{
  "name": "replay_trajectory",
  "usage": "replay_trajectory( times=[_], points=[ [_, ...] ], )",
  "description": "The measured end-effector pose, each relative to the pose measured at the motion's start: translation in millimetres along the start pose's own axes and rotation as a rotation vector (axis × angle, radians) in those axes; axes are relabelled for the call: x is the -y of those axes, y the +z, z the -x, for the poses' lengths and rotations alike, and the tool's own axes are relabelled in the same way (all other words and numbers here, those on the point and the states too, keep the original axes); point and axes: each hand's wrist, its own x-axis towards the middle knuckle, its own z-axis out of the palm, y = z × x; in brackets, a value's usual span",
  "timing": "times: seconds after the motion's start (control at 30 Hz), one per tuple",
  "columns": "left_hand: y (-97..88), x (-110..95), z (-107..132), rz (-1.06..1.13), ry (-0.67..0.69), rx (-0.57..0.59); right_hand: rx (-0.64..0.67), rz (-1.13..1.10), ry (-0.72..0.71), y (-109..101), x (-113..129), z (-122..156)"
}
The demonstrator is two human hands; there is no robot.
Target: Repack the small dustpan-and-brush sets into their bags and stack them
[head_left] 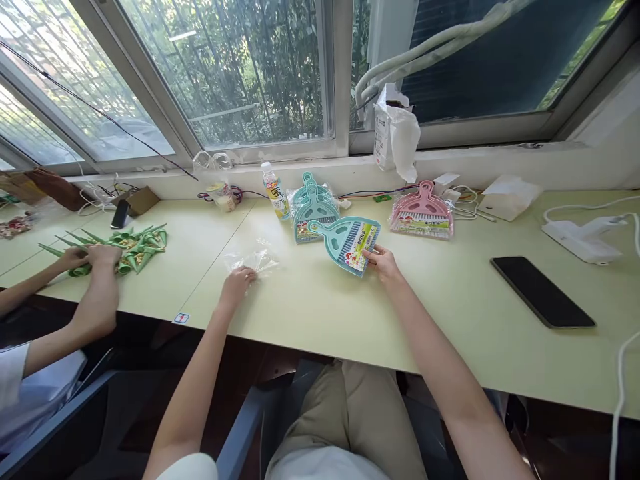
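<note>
Obscuring part of teal dustpan (351, 243): right grip (384, 263)

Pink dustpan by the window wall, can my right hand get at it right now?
Probably yes: nothing seems to stand between the right hand and the pink dustpan, but that hand holds a teal dustpan, which would likely need setting down first.

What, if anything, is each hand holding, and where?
Right hand: teal dustpan, by its wide edge. Left hand: at the plastic bag, near side; grip unclear.
</note>
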Motion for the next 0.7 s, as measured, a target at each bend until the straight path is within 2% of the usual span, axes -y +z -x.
replay_trajectory(
  times=[0.13, 0.23, 0.3, 0.4, 0.5, 0.6, 0.7],
  points=[
    [-13.7, -37.3, 4.3, 0.041, -0.058, -0.084, -0.052, -0.033, -0.023, -7.8, 5.7, -3.2],
    [-27.5, -80.1, -7.6, 0.115, 0.000, -0.203, -0.122, -0.090, -0.059, -17.7, 13.5, -7.9],
    [-26.6, -114.4, -24.5, 0.151, 0.045, -0.299, -0.172, -0.135, -0.091, -25.9, 19.7, -10.3],
    [-2.5, -166.6, -58.7, 0.122, 0.079, -0.317, -0.225, -0.190, -0.158, -38.5, 28.5, -11.1],
    [38.3, -206.3, -89.4, 0.059, 0.060, -0.232, -0.250, -0.216, -0.226, -48.4, 34.6, -9.5],
    [75.0, -223.5, -105.2, 0.111, -0.008, -0.166, -0.223, -0.206, -0.256, -54.5, 38.4, -7.8],
    [96.1, -221.1, -108.4, 0.254, -0.056, -0.148, -0.132, -0.143, -0.230, -58.2, 42.6, -5.7]
  ],
)
